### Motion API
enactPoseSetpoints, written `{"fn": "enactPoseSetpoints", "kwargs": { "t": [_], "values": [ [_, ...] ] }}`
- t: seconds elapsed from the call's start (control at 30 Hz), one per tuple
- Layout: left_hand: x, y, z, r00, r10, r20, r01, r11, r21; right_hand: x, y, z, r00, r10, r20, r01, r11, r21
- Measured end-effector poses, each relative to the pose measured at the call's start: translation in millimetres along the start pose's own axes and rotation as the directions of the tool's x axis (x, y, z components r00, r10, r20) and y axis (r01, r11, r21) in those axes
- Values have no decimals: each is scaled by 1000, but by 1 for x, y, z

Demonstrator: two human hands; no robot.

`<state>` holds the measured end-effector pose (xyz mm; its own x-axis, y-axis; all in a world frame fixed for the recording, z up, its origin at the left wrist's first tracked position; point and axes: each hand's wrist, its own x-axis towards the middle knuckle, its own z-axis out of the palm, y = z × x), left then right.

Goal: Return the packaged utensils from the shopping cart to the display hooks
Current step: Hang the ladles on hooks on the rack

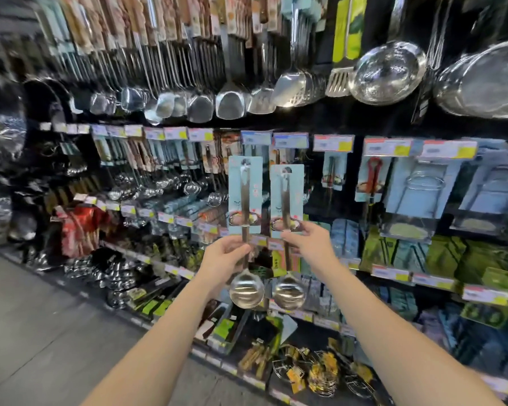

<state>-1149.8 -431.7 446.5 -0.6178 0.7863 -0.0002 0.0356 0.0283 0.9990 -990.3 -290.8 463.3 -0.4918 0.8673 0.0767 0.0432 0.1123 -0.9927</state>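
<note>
**Two carded ladles held up at the rack**

The left hand (223, 256) pinches the shaft of the left ladle (246, 291). The right hand (308, 244) grips the right ladle (288, 291) just beside it. Both ladles are upright, bowls down, before the display's middle row, under its price tags (255, 138) and the hanging spatulas (230, 105).

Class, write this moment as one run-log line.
left hand: holds packaged ladle | right hand: holds second packaged ladle | both upright, side by side, unhung

Hanging steel strainers (387, 73), grey floor (41, 332)
</note>
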Motion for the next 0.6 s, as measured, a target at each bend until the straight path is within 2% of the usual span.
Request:
{"fn": "enactPoseSetpoints", "kwargs": {
  "t": [0.27,0.47,0.6],
  "values": [
    [84,-8,-40,999,-22,44,21,1000,19,85,27,69,1000,26,8,-26,1000,-1],
    [146,-9,-62,992,-47,120,41,998,48,138,20,94,1000,20,-12,-20,1000,-9],
    [176,-9,-79,992,-28,122,20,998,63,161,11,111,999,7,-39,-8,1000,-23]
  ]
}}
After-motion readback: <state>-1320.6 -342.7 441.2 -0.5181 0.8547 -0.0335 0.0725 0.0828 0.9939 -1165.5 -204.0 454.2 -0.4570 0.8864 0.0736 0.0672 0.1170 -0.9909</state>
